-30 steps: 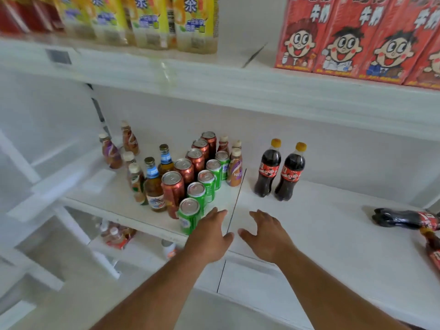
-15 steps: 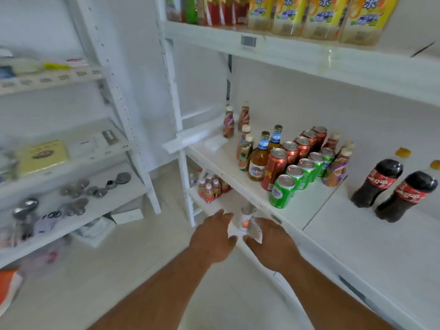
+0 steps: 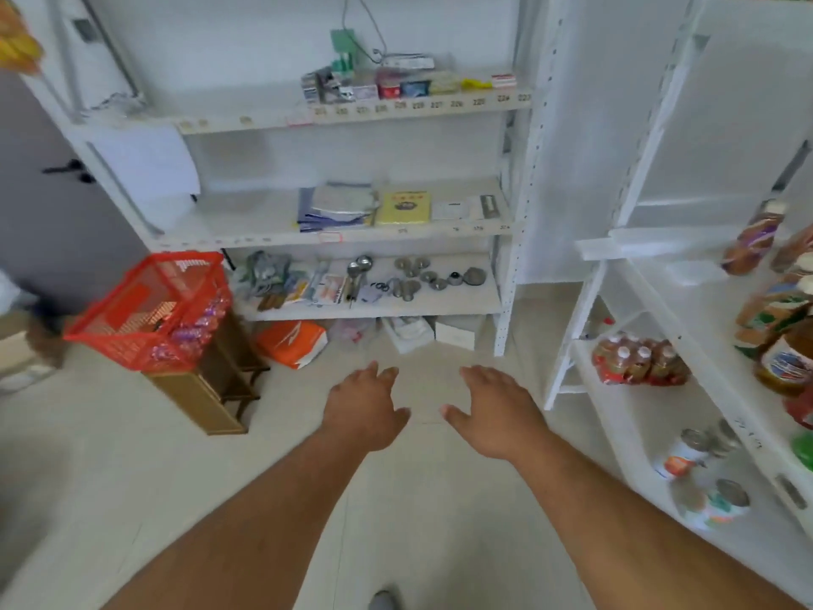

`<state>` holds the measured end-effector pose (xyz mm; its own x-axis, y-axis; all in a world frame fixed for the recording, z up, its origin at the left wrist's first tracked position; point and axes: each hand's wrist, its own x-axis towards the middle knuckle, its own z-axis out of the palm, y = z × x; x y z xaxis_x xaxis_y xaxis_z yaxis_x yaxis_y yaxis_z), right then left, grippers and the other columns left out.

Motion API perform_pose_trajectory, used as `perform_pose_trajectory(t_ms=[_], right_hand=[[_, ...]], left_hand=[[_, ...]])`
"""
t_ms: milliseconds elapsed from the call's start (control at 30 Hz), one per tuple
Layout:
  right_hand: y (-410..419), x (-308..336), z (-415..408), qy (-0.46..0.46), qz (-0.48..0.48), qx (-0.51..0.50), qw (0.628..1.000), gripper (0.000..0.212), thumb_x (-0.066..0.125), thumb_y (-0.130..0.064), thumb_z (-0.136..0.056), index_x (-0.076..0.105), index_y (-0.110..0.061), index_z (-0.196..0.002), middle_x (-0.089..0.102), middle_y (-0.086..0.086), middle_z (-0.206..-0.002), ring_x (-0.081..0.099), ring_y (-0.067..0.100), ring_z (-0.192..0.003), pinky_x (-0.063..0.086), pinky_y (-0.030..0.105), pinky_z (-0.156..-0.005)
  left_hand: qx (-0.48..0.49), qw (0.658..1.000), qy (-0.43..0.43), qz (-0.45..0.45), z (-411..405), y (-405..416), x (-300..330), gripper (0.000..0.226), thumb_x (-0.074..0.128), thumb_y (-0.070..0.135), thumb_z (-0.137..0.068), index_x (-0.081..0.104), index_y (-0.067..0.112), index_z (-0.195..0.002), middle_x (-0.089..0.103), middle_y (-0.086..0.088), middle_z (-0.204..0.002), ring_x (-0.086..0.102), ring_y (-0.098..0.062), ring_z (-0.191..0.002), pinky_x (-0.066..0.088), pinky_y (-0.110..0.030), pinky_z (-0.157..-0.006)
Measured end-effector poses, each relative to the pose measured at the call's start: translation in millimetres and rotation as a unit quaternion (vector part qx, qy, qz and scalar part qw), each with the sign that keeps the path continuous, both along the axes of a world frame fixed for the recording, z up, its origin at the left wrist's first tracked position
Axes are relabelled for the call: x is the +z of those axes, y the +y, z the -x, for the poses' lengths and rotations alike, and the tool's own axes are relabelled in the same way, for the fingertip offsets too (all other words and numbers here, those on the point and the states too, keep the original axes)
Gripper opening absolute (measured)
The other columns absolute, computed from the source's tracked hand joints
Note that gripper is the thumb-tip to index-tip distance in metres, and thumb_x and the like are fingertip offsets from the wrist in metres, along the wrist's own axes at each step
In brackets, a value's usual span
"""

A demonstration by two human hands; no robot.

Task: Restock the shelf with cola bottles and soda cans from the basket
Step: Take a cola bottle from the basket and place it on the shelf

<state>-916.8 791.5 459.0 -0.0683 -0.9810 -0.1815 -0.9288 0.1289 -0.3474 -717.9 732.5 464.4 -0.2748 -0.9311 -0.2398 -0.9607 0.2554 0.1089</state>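
Basket (image 3: 145,310) on stool (image 3: 211,389) far left; drinks shelf (image 3: 660,328) right; floor between.

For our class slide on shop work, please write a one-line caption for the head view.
Both hands, left and right, empty and open, over the floor; red basket on a wooden stand.

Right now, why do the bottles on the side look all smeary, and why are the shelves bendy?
Head view: the drink bottles at the right edge are streaked by motion blur, and the red basket is soft too; the wide-angle lens bows the white shelf posts; both hands in the middle look sharper; the light is even, without glare.
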Motion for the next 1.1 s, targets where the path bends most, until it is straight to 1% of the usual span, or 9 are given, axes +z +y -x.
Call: perform_pose_trajectory(t_ms=[233,400,467,567,633,733,933,1100], right_hand=[[-50.1,2.8,-116.9,0.045,-0.006,0.127,0.991,0.081,0.047,-0.064,-0.101,0.027,-0.018,-0.165,0.028,0.007,-0.171,0.025,0.028,-0.157,0.023,0.038,-0.126],[-87.7,1.8,-203.5,0.078,-0.005,0.183,0.98,0.081,0.047,-0.064,-0.1,0.026,-0.018,-0.165,0.028,0.008,-0.171,0.026,0.027,-0.157,0.022,0.037,-0.126],[-100.6,3.0,-233.4,0.095,-0.004,0.2,0.975,0.081,0.046,-0.063,-0.101,0.026,-0.018,-0.165,0.029,0.007,-0.171,0.027,0.027,-0.157,0.023,0.038,-0.126],[-115.9,5.1,-271.4,0.112,-0.014,0.223,0.968,0.081,0.045,-0.063,-0.101,0.023,-0.019,-0.166,0.024,0.008,-0.173,0.023,0.028,-0.158,0.022,0.041,-0.128],[-127.1,3.9,-291.6,0.119,-0.018,0.234,0.965,0.081,0.044,-0.064,-0.102,0.022,-0.019,-0.166,0.022,0.008,-0.174,0.022,0.028,-0.159,0.021,0.041,-0.128],[-144.0,0.4,-317.2,0.126,-0.027,0.251,0.96,0.082,0.043,-0.064,-0.102,0.02,-0.02,-0.167,0.02,0.007,-0.174,0.02,0.027,-0.16,0.022,0.043,-0.129],[-194.4,-7.6,-351.3,0.126,-0.044,0.278,0.951,0.082,0.042,-0.064,-0.102,0.019,-0.019,-0.167,0.019,0.007,-0.175,0.021,0.028,-0.159,0.023,0.043,-0.129],[-255.8,-11.8,-371.3,0.104,-0.043,0.284,0.952,0.082,0.044,-0.064,-0.102,0.021,-0.019,-0.166,0.021,0.007,-0.174,0.024,0.028,-0.159,0.027,0.044,-0.127]], left_hand=[[0.113,0.993,-0.024,0.004,-124.3,-3.9,-8.4,0.079,0.053,0.067,-0.093,0.031,0.032,-0.161,0.03,-0.004,-0.169,0.034,-0.031,-0.152,0.031,-0.053,-0.121],[0.156,0.987,-0.022,-0.005,-207.9,-19.2,-14.4,0.078,0.05,0.069,-0.095,0.03,0.032,-0.161,0.029,-0.005,-0.169,0.03,-0.032,-0.154,0.026,-0.058,-0.123],[0.17,0.985,-0.016,-0.005,-237.5,-25.6,-15.9,0.078,0.049,0.069,-0.095,0.03,0.032,-0.161,0.029,-0.004,-0.169,0.029,-0.031,-0.155,0.028,-0.057,-0.123],[0.189,0.982,-0.003,-0.007,-275.4,-31.2,-18.9,0.078,0.049,0.069,-0.095,0.03,0.032,-0.161,0.028,-0.004,-0.17,0.027,-0.03,-0.156,0.028,-0.056,-0.123],[0.197,0.98,0.0,-0.01,-294.3,-37.6,-20.8,0.078,0.048,0.069,-0.095,0.03,0.032,-0.16,0.027,-0.004,-0.171,0.027,-0.03,-0.156,0.029,-0.056,-0.123],[0.213,0.977,0.006,-0.013,-316.3,-50.4,-23.1,0.076,0.049,0.07,-0.094,0.032,0.033,-0.159,0.03,-0.003,-0.169,0.032,-0.03,-0.153,0.033,-0.057,-0.12],[0.242,0.97,0.021,-0.025,-348.5,-88.5,-26.3,0.067,0.053,0.068,-0.094,0.044,0.035,-0.151,0.035,-0.001,-0.166,0.038,-0.029,-0.15,0.036,-0.056,-0.119],[0.252,0.967,0.009,-0.025,-366.5,-140.8,-17.1,0.073,0.052,0.066,-0.096,0.035,0.033,-0.159,0.03,-0.001,-0.169,0.033,-0.028,-0.153,0.034,-0.053,-0.121]])
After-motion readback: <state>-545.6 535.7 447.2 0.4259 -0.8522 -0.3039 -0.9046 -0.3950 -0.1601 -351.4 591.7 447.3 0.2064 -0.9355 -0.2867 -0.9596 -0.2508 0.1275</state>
